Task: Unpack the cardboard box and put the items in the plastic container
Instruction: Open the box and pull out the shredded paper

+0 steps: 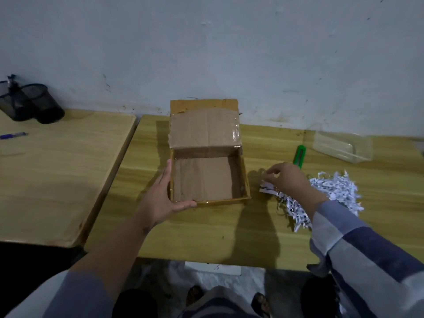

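The cardboard box (245, 177) stands open in the middle of the right-hand table, its flap (204, 131) folded back toward the wall. Its brown floor is bare. My left hand (160, 198) rests against the box's near left corner, fingers straight along the left wall and thumb along the front edge. A heap of white shredded paper (335, 189) lies on the table to the right of the box. My right hand (289, 180) is over the heap's left end, its curled fingertips pinching a few strips. The clear plastic container (344, 146) sits at the far right by the wall.
A green utility knife (299, 156) lies between the box and the container. On the left-hand table (57, 180) a black mesh pen holder (34, 104) lies tipped over and a blue pen (13, 134) lies near the left edge. A gap separates the two tables.
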{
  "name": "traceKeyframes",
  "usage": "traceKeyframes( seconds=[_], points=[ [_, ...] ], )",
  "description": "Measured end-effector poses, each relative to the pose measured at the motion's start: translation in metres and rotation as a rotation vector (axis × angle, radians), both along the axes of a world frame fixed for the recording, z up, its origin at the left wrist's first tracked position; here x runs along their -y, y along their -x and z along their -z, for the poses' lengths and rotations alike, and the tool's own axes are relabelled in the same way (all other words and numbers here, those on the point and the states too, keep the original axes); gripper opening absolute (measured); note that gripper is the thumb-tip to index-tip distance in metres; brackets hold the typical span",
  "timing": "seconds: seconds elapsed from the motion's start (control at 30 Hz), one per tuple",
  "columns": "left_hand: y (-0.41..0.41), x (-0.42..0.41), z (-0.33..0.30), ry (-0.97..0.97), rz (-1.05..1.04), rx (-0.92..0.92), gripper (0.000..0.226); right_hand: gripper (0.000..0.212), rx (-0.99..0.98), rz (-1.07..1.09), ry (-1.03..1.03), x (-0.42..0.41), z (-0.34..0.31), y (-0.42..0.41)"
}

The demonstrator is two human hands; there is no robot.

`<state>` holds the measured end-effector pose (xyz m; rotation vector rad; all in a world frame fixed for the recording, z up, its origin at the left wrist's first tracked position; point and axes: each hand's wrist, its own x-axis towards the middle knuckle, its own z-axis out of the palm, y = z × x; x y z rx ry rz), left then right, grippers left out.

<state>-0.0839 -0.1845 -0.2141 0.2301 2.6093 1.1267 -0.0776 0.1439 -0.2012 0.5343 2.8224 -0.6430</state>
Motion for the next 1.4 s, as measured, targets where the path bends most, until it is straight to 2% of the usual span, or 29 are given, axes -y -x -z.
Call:
traceKeyframes(
  seconds=[0.1, 0.2, 0.3, 0.4, 0.47, 0.53, 0.67, 0.87, 1.0, 1.13, 1.3, 1.4],
  points=[
    [-0.002, 0.000, -0.001, 0.010, 0.006, -0.013, 0.132, 0.016, -0.055, 0.038, -0.088, 0.009, -0.011, 0.004],
    [-0.004, 0.001, -0.001, 0.016, 0.021, -0.027, 0.133, 0.009, -0.111, 0.026, -0.084, 0.027, -0.021, 0.009],
    [-0.005, 0.002, 0.000, 0.001, 0.033, -0.031, 0.134, 0.012, -0.197, -0.065, 0.034, 0.055, -0.028, 0.019],
    [-0.008, 0.003, 0.001, 0.002, 0.034, -0.051, 0.135, 0.016, -0.273, -0.259, 0.159, 0.096, -0.032, 0.026],
    [-0.009, 0.003, 0.002, 0.009, 0.044, -0.075, 0.137, 0.019, -0.236, -0.435, 0.176, 0.123, -0.029, 0.025],
    [-0.010, 0.004, 0.002, 0.024, 0.057, -0.086, 0.138, 0.022, -0.100, -0.574, 0.160, 0.145, -0.019, 0.023],
    [-0.012, 0.005, 0.002, 0.032, 0.080, -0.107, 0.139, 0.020, 0.058, -0.703, 0.141, 0.170, 0.002, 0.024],
    [-0.013, 0.006, 0.003, 0.031, 0.079, -0.117, 0.141, 0.014, 0.092, -0.739, 0.181, 0.184, 0.019, 0.033],
    [-0.011, 0.006, 0.004, 0.030, 0.088, -0.122, 0.140, 0.007, 0.091, -0.765, 0.131, 0.188, 0.025, 0.038],
    [-0.007, 0.006, 0.004, 0.035, 0.086, -0.096, 0.137, 0.008, 0.113, -0.770, 0.167, 0.183, 0.024, 0.043],
    [0.006, 0.001, 0.001, 0.011, 0.051, 0.026, 0.133, 0.004, -0.014, -0.570, 0.251, 0.144, 0.003, 0.048],
    [0.018, 0.002, 0.002, 0.033, 0.056, 0.090, 0.135, 0.011, -0.171, -0.371, 0.292, 0.112, -0.011, 0.051]
  ],
)
